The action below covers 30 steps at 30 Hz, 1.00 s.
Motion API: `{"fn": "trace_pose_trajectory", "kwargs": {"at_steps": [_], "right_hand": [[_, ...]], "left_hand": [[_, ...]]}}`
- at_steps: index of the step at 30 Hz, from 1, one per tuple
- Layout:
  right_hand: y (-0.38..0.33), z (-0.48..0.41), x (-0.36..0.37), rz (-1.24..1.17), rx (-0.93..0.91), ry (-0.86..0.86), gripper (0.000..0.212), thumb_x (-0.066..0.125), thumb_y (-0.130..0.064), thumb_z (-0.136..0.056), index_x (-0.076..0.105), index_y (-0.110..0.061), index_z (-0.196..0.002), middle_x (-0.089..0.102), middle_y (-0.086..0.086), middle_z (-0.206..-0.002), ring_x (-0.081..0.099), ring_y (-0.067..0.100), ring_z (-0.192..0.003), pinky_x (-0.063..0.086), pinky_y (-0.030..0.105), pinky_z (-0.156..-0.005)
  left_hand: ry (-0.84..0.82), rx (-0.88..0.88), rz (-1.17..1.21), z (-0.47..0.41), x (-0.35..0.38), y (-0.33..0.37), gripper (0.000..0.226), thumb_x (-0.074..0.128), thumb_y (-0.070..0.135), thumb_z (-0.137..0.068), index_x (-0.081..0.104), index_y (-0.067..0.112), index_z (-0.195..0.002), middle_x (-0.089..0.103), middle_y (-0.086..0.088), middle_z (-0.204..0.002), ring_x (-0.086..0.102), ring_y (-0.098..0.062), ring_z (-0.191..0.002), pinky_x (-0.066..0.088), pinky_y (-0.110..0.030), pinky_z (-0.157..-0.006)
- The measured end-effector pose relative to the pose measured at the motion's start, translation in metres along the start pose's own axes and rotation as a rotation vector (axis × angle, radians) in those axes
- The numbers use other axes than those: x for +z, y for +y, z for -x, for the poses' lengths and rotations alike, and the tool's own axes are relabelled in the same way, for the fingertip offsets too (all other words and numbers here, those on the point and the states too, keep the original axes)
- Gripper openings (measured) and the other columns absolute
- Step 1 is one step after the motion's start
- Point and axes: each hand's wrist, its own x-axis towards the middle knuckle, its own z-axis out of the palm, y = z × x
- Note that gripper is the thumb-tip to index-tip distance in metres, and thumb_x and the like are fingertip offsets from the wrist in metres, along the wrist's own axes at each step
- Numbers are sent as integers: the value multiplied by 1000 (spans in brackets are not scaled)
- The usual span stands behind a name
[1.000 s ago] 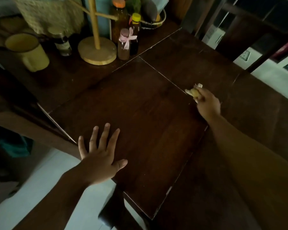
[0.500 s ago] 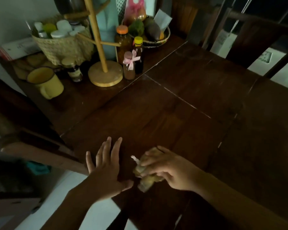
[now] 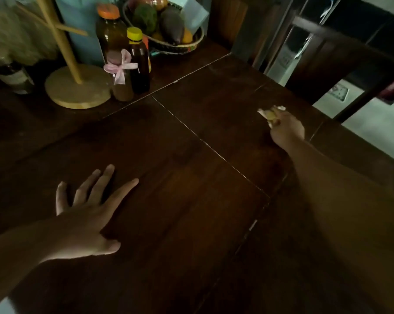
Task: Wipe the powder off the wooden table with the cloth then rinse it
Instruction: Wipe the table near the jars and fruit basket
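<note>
The dark wooden table (image 3: pixel 180 182) fills most of the view, with thin pale lines along its seams. My right hand (image 3: pixel 286 130) is stretched out to the far right part of the table, closed around a crumpled yellowish cloth (image 3: pixel 271 113) that is pressed on the wood. My left hand (image 3: pixel 87 209) lies flat on the near left of the table, fingers spread, holding nothing. No powder shows clearly in the dim light.
At the back left stand a wooden stand with a round base (image 3: pixel 76 87), brown bottles (image 3: pixel 139 62), a small bottle with a pink ribbon (image 3: pixel 121 80), a jar (image 3: pixel 12 73) and a fruit basket (image 3: pixel 169 26). A dark chair (image 3: pixel 341 57) stands beyond the table's far right edge.
My right hand has swept the cloth from near my left hand out to the far right of the table. My left hand stays flat on the wood.
</note>
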Motion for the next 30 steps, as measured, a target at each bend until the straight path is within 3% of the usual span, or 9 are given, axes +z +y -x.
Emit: {"fn": "trace_pose_trajectory", "kwargs": {"at_steps": [2,6,11,14,17,20,22,27,30], "right_hand": [[-46,-4,18,-22,-74,-25,58,53,-7,-94,45,-32,-146,49,5,-149,48,29,-133,39,35,-106],[-142,49,51,-168,-476,-200,71,53,6,-85,49,-34,-144,49,-3,-149,47,22,-133,41,31,-106],[-184,145,74,-271,-892,-499,65,53,-1,-95,45,-46,-142,39,-20,-154,25,8,-148,17,37,-123],[-172,144,69,-332,-835,-469,55,56,-1,-95,56,-38,-136,49,-18,-146,34,0,-142,22,37,-123],[-196,127,73,-284,-687,-346,61,54,5,-92,56,-36,-137,51,-13,-145,40,5,-139,33,36,-118],[-253,118,90,-210,-621,-242,55,50,-1,-96,52,-31,-142,50,-7,-147,48,13,-132,38,24,-105],[-293,116,104,-220,-592,-191,50,49,-6,-98,52,-27,-143,51,-3,-147,49,18,-131,37,24,-100],[-361,133,129,-139,-537,-113,56,57,-7,-92,49,-20,-146,51,3,-146,46,26,-134,38,41,-110],[-385,161,132,-159,-644,-161,57,59,-5,-90,51,-20,-144,52,2,-146,45,22,-135,36,39,-112]], "left_hand": [[2,1,17,0,1,0,127,68,65,-68,-47,59,-122,-64,7,-130,-45,-21,-133,-15,-64,-111],[7,15,17,0,0,1,127,67,67,-69,-47,58,-123,-64,6,-131,-47,-18,-130,-16,-66,-111],[4,76,62,-1,-1,-6,121,63,70,-71,-43,56,-129,-60,4,-136,-47,-16,-128,-18,-67,-108],[127,130,155,6,8,-14,115,59,77,-70,-31,56,-138,-51,10,-144,-41,-13,-135,-21,-60,-110],[286,69,251,25,32,-41,92,32,88,-77,-25,56,-141,-40,19,-149,-31,-10,-142,-20,-51,-115],[369,-20,270,40,49,-65,58,2,69,-89,-22,60,-140,-38,27,-146,-26,-4,-143,-19,-48,-115],[368,-13,280,40,52,-70,53,4,61,-93,-20,60,-141,-33,26,-151,-29,1,-137,-19,-47,-113],[384,12,271,32,58,-70,53,14,56,-101,-17,55,-144,-29,19,-156,-33,2,-131,-19,-52,-112],[386,17,275,31,59,-71,54,14,55,-101,-17,54,-145,-29,17,-156,-35,0,-131,-21,-53,-110]]}}
